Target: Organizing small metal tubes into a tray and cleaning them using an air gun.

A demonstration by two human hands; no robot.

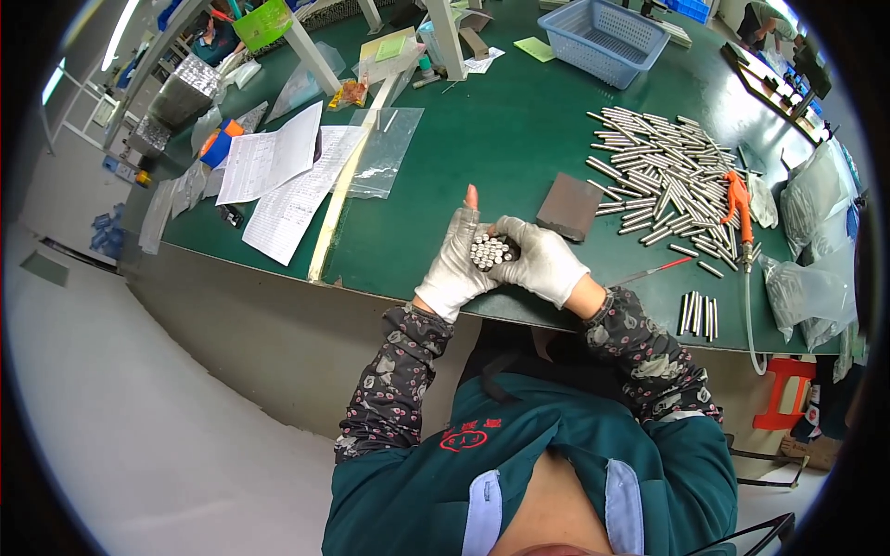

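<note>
Both my hands wear white gloves and together cup a bundle of short silver metal rods (491,250), seen end-on, just above the near edge of the green table (501,130). My left hand (454,264) wraps the bundle from the left, its bare index fingertip pointing up. My right hand (542,264) closes on it from the right. A large heap of the same metal rods (663,176) lies to the right on the table.
A dark grey block (568,206) sits just beyond my hands. An orange air gun (739,208) with a hose, a red-tipped stick (654,271), a small row of rods (700,315), plastic bags (811,287), a blue basket (604,39), and papers (278,176) lie around.
</note>
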